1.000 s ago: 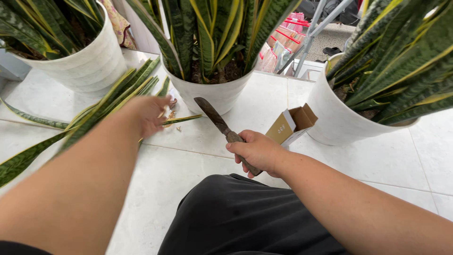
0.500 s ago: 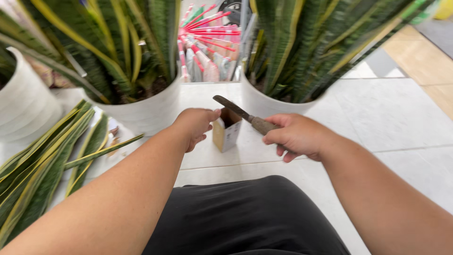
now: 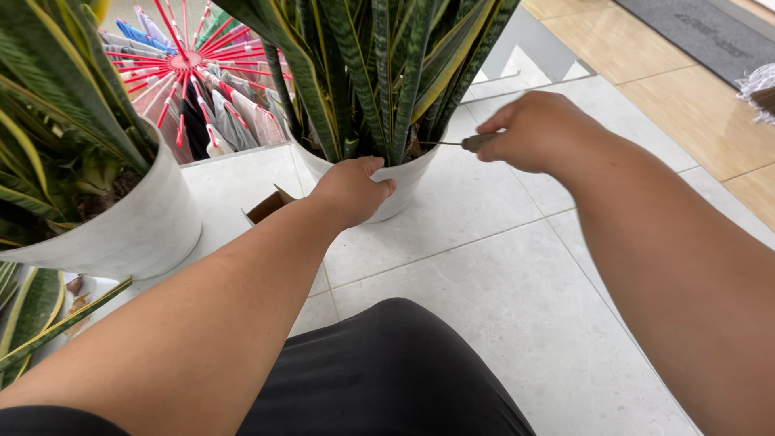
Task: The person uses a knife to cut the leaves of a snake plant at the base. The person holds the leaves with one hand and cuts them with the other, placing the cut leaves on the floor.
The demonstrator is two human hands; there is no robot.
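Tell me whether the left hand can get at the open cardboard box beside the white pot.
Probably yes. The left hand rests on the white pot and holds nothing, and the cardboard box sits just beside it on the tiled floor, with only the forearm partly covering it.

My left hand rests on the near rim of the middle pot, fingers on its front wall. My right hand sits right of that pot, level with the rim, closed round the knife; the blade runs left from my fingers into the plant at its base, over the soil. Cardboard box is just left of my left hand, touching-close to the pot. Second pot is further left, well apart. Cut leaves lie on the floor left of and nearer than my left hand. Drying rack stands behind both pots. Doormat lies far right, beyond my right hand.
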